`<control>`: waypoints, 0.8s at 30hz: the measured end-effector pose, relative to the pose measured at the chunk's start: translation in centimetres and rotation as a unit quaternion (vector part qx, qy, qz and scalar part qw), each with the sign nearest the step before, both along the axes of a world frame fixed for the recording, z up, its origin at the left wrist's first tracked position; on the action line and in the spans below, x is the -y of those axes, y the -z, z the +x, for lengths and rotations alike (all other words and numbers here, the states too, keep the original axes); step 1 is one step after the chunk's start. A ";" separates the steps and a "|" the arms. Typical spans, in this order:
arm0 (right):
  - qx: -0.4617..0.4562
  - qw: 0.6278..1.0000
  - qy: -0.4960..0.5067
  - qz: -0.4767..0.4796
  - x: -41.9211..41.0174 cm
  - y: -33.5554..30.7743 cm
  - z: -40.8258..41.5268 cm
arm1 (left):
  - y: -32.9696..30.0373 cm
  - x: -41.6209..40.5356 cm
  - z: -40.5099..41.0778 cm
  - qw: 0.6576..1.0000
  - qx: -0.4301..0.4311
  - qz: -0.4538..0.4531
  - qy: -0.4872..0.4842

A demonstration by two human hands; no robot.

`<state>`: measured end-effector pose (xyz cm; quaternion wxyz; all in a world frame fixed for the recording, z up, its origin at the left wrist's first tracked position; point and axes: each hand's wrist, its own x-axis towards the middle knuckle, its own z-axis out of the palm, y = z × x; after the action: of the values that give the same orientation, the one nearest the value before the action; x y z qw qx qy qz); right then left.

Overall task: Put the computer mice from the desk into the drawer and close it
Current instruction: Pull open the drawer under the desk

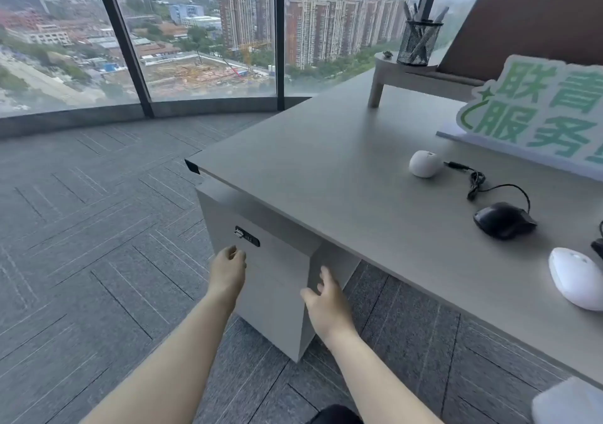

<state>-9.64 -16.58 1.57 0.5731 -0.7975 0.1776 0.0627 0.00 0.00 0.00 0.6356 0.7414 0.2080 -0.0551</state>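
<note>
A grey drawer cabinet point(274, 280) stands under the left end of the grey desk point(326, 162), its front closed, with a small black lock panel point(247, 236) near the top. My left hand point(227, 270) rests against the cabinet front just below the lock, fingers curled, holding nothing. My right hand point(326, 303) is at the cabinet's right front corner, fingers spread. On the desk lie a round white mouse point(425, 163), a black wired mouse point(504, 220) with a coiled cable, and a larger white mouse point(576, 278) at the right edge.
A green-lettered sign point(538, 113) leans at the desk's back right. A black mesh pen holder point(418, 42) stands on a small riser point(404, 74). A brown chair back point(522, 29) is behind. Grey carpet point(98, 244) runs to floor-height windows point(195, 32).
</note>
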 end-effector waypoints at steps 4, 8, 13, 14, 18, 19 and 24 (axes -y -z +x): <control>-0.012 0.999 0.028 0.026 -0.3 0.8 1.6 | 1.1 0.8 3.7 0.988 -0.063 -0.123 -0.072; -0.004 0.998 0.051 0.035 -0.8 1.4 2.4 | 1.8 1.2 6.6 0.978 -0.066 -0.159 -0.114; 0.000 0.997 0.081 -0.006 -0.6 2.1 3.0 | 3.1 0.6 8.8 0.972 -0.087 -0.178 -0.130; 0.000 0.996 0.084 -0.016 -0.6 2.2 3.1 | 3.3 0.4 9.1 0.971 -0.092 -0.180 -0.129; 0.001 0.995 0.090 -0.043 -0.6 2.4 3.3 | 3.4 -0.1 9.8 0.968 -0.104 -0.192 -0.124; 0.002 0.995 0.086 -0.048 -0.6 2.3 3.3 | 3.4 -0.3 9.8 0.968 -0.104 -0.192 -0.126; 0.035 0.995 0.042 -0.081 -1.1 1.6 1.6 | 4.0 -2.1 7.6 0.971 -0.088 -0.173 -0.142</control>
<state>-8.03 -15.45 -0.07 0.5143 -0.8350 0.1955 -0.0044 7.57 2.13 -3.99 0.7348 0.5753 0.3536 -0.0644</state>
